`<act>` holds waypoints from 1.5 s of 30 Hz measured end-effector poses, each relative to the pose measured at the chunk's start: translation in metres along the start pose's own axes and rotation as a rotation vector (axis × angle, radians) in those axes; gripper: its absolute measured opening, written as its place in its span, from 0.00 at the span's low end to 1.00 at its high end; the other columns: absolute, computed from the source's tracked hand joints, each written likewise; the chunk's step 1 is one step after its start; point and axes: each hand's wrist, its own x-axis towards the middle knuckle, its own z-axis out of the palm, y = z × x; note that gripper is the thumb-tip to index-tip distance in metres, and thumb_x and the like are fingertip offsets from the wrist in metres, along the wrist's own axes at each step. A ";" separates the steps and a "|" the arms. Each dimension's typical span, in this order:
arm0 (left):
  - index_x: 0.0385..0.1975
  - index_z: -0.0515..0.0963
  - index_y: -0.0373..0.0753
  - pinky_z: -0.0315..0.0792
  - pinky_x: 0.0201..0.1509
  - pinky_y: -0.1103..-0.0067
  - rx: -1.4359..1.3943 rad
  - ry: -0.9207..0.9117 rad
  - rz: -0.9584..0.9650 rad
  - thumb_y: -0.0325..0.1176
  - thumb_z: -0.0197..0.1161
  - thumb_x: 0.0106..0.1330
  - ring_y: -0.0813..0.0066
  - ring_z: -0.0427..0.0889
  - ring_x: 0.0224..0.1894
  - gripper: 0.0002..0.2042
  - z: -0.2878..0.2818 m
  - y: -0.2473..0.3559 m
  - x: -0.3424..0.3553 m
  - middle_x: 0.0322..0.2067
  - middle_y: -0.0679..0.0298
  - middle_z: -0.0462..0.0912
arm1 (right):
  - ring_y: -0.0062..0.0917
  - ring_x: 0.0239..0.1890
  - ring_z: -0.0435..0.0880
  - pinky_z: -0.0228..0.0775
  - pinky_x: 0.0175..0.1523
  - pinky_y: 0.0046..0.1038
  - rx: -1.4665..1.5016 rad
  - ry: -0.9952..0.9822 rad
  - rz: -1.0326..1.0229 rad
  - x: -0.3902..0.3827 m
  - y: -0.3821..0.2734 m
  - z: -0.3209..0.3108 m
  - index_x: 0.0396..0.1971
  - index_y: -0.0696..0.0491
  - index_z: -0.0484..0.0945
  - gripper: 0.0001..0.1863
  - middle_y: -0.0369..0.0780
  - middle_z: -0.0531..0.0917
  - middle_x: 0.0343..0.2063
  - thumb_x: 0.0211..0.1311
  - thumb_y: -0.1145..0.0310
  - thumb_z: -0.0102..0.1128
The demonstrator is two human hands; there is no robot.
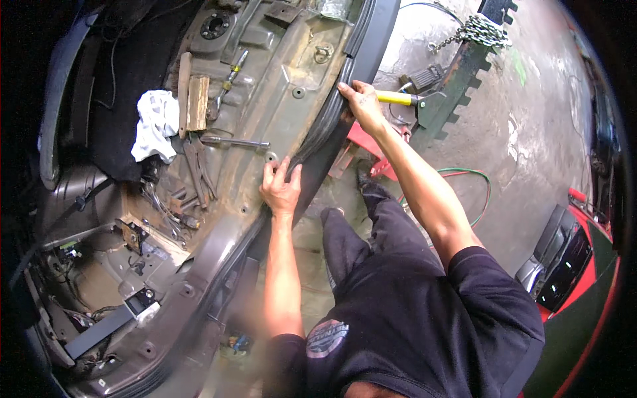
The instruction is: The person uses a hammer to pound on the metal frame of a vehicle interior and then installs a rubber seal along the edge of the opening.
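A black rubber door seal (321,128) runs in bunched strands along the sill of a stripped car body. My right hand (362,106) is at the sill's outer edge, its fingers closed over the seal. Lower down, my left hand (281,191) lies on the bare metal sill (229,229) with its fingers spread, thumb side close to the seal's lower end. Nothing shows inside the left hand. Just past the right hand, a yellow cylinder (395,97) joins a dark green toothed beam (458,83); it appears to lie behind the hand.
On the car floor lie a white rag (156,125), a wooden block (197,103), a ratchet (235,142), pliers (198,166) and a yellow-banded tool (229,83). A chain (481,31) wraps the beam. Red equipment (375,147) and hoses (474,174) are on the workshop floor.
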 end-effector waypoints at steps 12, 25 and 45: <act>0.39 0.86 0.41 0.77 0.36 0.68 -0.022 -0.005 -0.009 0.34 0.78 0.49 0.56 0.84 0.35 0.16 -0.001 0.000 0.000 0.36 0.55 0.82 | 0.22 0.11 0.76 0.68 0.17 0.25 -0.073 0.042 -0.086 0.022 0.025 0.002 0.28 0.59 0.76 0.18 0.37 0.77 0.15 0.68 0.58 0.60; 0.39 0.87 0.43 0.76 0.29 0.68 0.016 0.055 0.085 0.39 0.76 0.52 0.59 0.83 0.29 0.15 0.001 -0.004 0.003 0.35 0.60 0.81 | 0.40 0.27 0.87 0.77 0.37 0.38 -0.307 -0.029 0.019 0.043 0.013 -0.009 0.29 0.65 0.78 0.25 0.51 0.84 0.24 0.65 0.52 0.59; 0.39 0.85 0.40 0.78 0.33 0.69 -0.042 0.012 0.056 0.35 0.77 0.51 0.57 0.84 0.33 0.16 -0.002 -0.005 0.000 0.35 0.58 0.82 | 0.27 0.17 0.81 0.76 0.21 0.28 -0.305 0.132 -0.073 0.062 -0.031 -0.011 0.36 0.69 0.81 0.22 0.46 0.84 0.21 0.60 0.60 0.68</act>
